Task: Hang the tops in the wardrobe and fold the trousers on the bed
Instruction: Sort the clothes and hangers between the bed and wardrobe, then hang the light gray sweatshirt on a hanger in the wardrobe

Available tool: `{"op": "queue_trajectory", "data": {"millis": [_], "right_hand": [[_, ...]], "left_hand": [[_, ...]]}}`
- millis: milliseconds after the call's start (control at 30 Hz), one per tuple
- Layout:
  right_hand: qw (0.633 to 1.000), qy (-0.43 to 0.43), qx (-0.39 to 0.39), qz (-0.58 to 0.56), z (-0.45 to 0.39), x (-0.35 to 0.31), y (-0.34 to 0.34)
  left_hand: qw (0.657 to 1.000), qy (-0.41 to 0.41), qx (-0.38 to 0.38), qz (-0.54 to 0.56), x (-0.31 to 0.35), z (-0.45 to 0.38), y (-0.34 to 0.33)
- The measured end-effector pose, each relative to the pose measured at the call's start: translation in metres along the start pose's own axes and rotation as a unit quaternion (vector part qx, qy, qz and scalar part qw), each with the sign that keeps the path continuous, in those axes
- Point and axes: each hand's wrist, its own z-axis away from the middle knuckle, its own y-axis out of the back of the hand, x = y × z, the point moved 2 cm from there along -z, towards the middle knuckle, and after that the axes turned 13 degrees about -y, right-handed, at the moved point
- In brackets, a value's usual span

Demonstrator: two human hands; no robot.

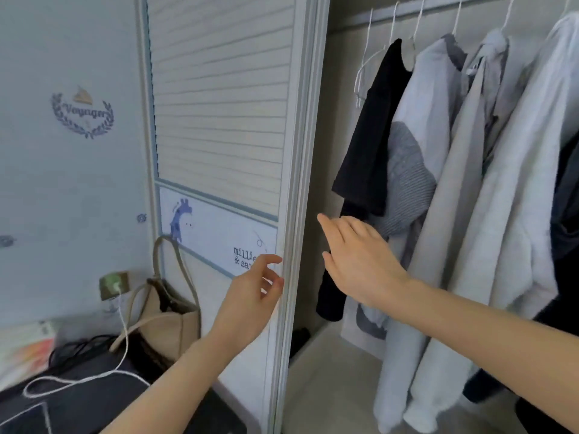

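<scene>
— Tops on white wire hangers (445, 145), where do they sit from your head view?

— They hang in a row from the rail inside the open wardrobe, up and to the right of both my hands. The black short-sleeved top (372, 133) is leftmost, then a pale blue top with a grey striped patch (416, 170), then beige and white ones.

— And your hands?

— My right hand (357, 258) reaches into the opening with fingers straight and spread, holding nothing; it is just in front of the black top's hem, and I cannot tell whether it touches.

— The left?

— My left hand (250, 292) is at the edge of the pale slatted sliding door (225, 120), fingers loosely bent against its frame, gripping nothing that I can see.

— Anything beside you?

— A beige handbag (169, 314) and a white charging cable (122, 339), low on the left.
</scene>
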Motion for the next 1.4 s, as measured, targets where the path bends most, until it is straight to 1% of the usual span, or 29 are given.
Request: {"op": "queue_trajectory", "data": {"millis": [133,233,333,400,467,533,633,700,733,800,900,1067,1100,1167,1300,1400], "right_hand": [[0.992,0.070,0.009,-0.108,0.062,-0.045,-0.005],[0.975,0.119,-0.016,-0.186,0.111,-0.088,-0.012],[0.949,0.173,-0.059,-0.259,0.161,-0.130,-0.015],[0.927,0.195,-0.090,-0.307,0.193,-0.152,-0.014],[0.898,0.230,-0.115,-0.356,0.238,-0.174,-0.009],[0.871,0.257,-0.126,-0.399,0.282,-0.190,-0.003],[0.831,0.322,-0.164,-0.422,0.352,-0.213,0.015],[0.811,0.355,-0.175,-0.431,0.386,-0.227,0.030],[0.795,0.380,-0.181,-0.436,0.405,-0.234,0.040],[0.761,0.433,-0.192,-0.443,0.440,-0.249,0.058],[0.720,0.505,-0.202,-0.431,0.489,-0.270,0.083],[0.662,0.578,-0.216,-0.426,0.569,-0.310,0.124],[0.645,0.597,-0.223,-0.421,0.592,-0.321,0.135],[0.622,0.624,-0.231,-0.412,0.634,-0.339,0.150],[0.596,0.671,-0.255,-0.360,0.716,-0.371,0.171],[0.587,0.693,-0.280,-0.312,0.777,-0.398,0.185]], "left_hand": [[0.997,0.071,-0.004,-0.035,0.006,0.093,0.033],[0.986,0.123,-0.019,-0.110,0.021,0.167,0.057],[0.963,0.201,0.003,-0.178,0.043,0.229,0.076],[0.946,0.250,0.025,-0.203,0.061,0.266,0.077],[0.923,0.313,0.062,-0.215,0.088,0.322,0.071],[0.895,0.374,0.103,-0.222,0.118,0.383,0.059],[0.846,0.460,0.136,-0.233,0.178,0.474,0.038],[0.816,0.496,0.194,-0.224,0.214,0.518,0.031],[0.797,0.515,0.219,-0.225,0.234,0.540,0.027],[0.764,0.541,0.254,-0.243,0.264,0.576,0.022],[0.718,0.574,0.299,-0.256,0.300,0.627,0.019],[0.652,0.613,0.352,-0.272,0.358,0.703,0.014],[0.635,0.624,0.365,-0.273,0.373,0.727,0.012],[0.601,0.651,0.378,-0.269,0.396,0.771,0.007],[0.540,0.709,0.394,-0.223,0.435,0.860,-0.009],[0.509,0.744,0.391,-0.187,0.461,0.936,-0.024]]}}
